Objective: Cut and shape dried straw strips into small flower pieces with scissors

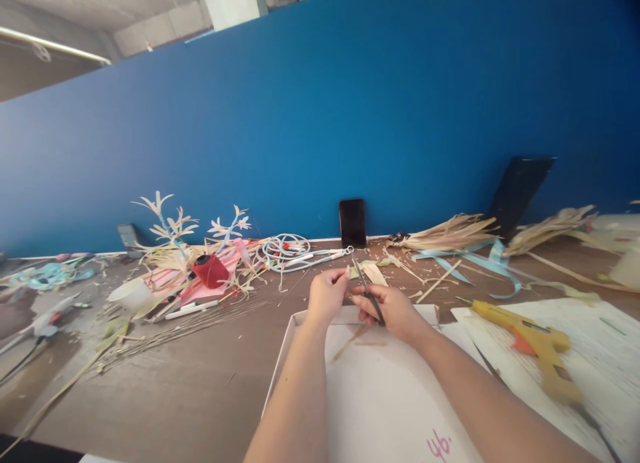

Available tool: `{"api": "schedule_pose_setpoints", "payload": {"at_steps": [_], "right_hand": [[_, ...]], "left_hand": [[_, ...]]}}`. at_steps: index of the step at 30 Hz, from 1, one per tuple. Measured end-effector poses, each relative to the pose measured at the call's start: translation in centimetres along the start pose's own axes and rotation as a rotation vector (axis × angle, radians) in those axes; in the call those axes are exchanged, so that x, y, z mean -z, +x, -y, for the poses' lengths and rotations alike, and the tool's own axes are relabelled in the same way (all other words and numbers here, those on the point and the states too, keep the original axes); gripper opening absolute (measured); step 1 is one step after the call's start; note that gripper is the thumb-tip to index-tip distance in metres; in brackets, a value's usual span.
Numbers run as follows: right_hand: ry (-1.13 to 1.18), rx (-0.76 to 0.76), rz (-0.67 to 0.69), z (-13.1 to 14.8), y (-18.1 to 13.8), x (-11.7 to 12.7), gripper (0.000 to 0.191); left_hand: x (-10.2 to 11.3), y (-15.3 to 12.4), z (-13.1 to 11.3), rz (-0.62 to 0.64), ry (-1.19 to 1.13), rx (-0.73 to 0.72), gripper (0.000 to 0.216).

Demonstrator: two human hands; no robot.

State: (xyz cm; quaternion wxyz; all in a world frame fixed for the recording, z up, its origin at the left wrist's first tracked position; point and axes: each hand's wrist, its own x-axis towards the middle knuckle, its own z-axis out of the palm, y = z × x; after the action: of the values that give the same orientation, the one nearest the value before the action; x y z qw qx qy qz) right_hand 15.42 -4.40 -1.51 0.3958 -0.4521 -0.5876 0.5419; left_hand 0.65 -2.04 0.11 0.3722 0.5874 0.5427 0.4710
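Observation:
My right hand is closed around a small pair of scissors, blades pointing up and away. My left hand pinches something thin right beside the blades; it is too small to make out. Both hands hover over the far edge of a white sheet on the brown table. A thin straw strip lies on the sheet just below the hands.
A yellow glue gun lies on white paper at right. Dried leaf strips and blue ribbon lie behind. A red thread spool, white cords, straw flowers sit at left. A phone leans on the blue wall.

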Motion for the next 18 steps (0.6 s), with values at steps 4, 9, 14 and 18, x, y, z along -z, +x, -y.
{"api": "schedule_pose_setpoints", "payload": {"at_steps": [4,9,14,18], "right_hand": [[-0.001,0.002,0.004,-0.08,-0.01,0.00,0.050],[-0.011,-0.001,0.000,-0.16,0.06,0.00,0.052],[-0.026,0.004,0.019,0.06,-0.06,0.08,0.050],[-0.004,0.002,0.044,0.29,-0.20,0.07,0.048]], "left_hand": [[0.00,-0.13,0.10,-0.052,0.182,-0.118,0.024],[0.00,-0.12,0.01,-0.059,0.151,-0.164,0.023],[0.11,0.05,-0.10,-0.040,0.017,-0.109,0.021],[0.24,0.10,-0.38,-0.009,-0.129,-0.016,0.033]]}}
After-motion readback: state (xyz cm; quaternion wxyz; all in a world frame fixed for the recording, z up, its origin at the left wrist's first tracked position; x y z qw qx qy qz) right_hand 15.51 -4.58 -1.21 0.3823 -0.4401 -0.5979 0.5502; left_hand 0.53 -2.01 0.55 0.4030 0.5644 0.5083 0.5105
